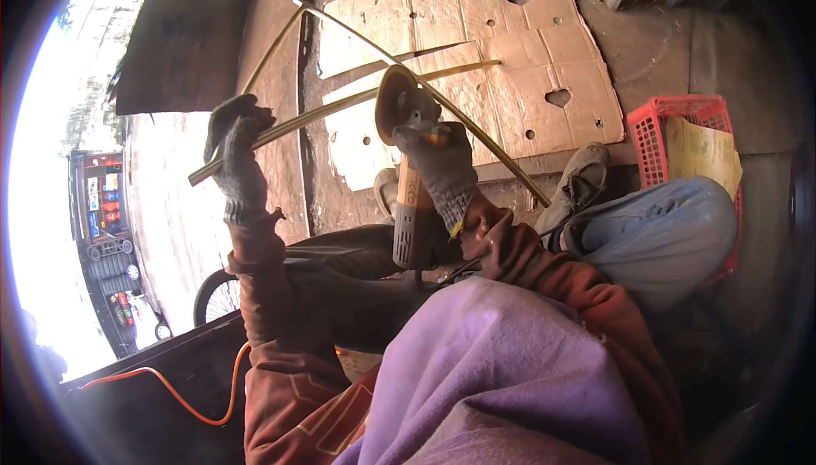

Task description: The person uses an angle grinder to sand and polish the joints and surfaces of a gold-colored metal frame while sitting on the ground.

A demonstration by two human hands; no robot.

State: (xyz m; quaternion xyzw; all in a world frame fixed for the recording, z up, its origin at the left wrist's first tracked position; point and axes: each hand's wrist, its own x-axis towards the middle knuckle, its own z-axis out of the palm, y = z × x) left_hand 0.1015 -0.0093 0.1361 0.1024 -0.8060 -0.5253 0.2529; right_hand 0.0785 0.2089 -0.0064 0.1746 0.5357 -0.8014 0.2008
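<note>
A broad brown cardboard sheet with several holes (544, 48) lies across the upper middle of the frame, beneath the work. Above it is the long, thin, brass-coloured metal frame (476, 121), spread from left of centre to right of centre. Two of its bars already meet in a point at the top, and a third crosses below them, so the outline looks largely formed. The work at the crossing, near the middle of the frame, seems to be under way; no finished cut or smoothed joint can be made out there, so I judge that spot is left to do. The yellow-and-grey angle grinder (409, 210) stands nearly upright at centre, its round, tan disc (391, 106) overlapping the crossing; whether it touches metal or spins, I cannot tell.

The left hand in a dark grey knitted glove (236, 146) is raised at left of centre, forearm nearly vertical, fingers curled and clamped on the frame's lower-left end. The right hand in a grey knitted glove (444, 159) reaches in from lower right, wrist angled up and left, fingers wrapped around the grinder near its head.
</note>
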